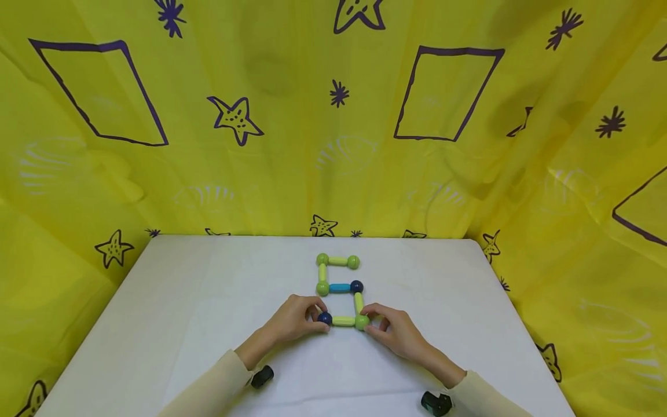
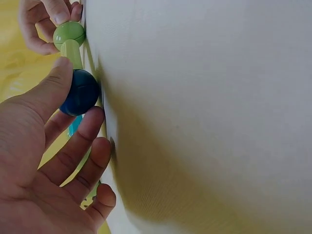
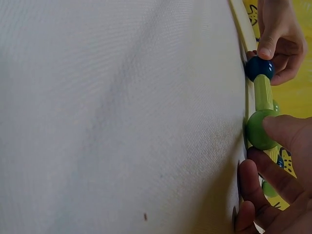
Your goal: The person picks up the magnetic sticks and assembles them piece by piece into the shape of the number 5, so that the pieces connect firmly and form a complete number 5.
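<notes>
A chain of toy balls and rods lies on the white table, bent like an S. My left hand [image 1: 293, 318] pinches the dark blue ball [image 2: 79, 92] at its near left end between thumb and fingers. At the near right corner, my right hand [image 1: 400, 334] pinches a green ball [image 3: 262, 129]. A yellow-green rod [image 1: 343, 321] joins these two balls. Another yellow-green rod [image 1: 359, 302] runs up to a second dark blue ball [image 1: 356, 286]. From there a light blue rod [image 1: 340, 288] leads left to a green ball [image 1: 322, 288].
Farther back, the chain continues through a rod [image 1: 322, 273], a corner green ball [image 1: 322, 259] and another rod to an end green ball [image 1: 353, 262]. The white table [image 1: 208, 278] has a yellow patterned curtain [image 1: 292, 174] behind and at both sides. Dark devices [image 1: 262, 377] sit by both wrists.
</notes>
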`<action>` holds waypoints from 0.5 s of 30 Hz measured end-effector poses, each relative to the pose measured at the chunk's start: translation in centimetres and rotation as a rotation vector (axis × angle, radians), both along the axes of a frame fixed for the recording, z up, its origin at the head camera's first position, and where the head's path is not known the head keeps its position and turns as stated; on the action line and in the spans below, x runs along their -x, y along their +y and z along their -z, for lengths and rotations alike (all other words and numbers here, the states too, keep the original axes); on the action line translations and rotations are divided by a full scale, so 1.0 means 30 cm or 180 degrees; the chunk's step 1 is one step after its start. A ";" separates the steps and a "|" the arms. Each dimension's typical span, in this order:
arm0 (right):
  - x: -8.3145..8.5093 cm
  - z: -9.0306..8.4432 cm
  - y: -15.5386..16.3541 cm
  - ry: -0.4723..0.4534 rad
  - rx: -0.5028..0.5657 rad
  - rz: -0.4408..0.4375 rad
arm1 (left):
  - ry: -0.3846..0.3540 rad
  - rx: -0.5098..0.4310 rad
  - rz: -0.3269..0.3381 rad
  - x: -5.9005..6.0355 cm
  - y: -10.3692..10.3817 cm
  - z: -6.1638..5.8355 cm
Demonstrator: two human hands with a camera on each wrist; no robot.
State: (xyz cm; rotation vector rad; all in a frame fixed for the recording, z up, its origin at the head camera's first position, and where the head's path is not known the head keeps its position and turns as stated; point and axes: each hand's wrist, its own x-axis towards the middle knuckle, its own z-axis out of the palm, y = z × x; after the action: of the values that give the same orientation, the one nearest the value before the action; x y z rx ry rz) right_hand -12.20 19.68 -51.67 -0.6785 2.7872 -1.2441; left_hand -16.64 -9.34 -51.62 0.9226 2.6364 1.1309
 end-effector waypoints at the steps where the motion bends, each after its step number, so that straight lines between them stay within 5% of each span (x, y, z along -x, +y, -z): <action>1: 0.001 -0.001 -0.001 -0.0007 0.0004 -0.0008 | -0.0012 0.0007 -0.0004 0.000 -0.002 -0.001; 15: 0.076 -0.015 -0.030 0.0063 -0.0155 -0.0002 | 0.0170 0.0028 -0.0260 0.043 -0.002 0.003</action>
State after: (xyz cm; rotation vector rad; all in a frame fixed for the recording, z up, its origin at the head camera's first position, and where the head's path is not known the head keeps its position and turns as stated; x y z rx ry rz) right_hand -14.48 18.77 -51.23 -0.6923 2.8228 -1.1717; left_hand -17.94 -9.39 -51.71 0.8629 2.7429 1.1266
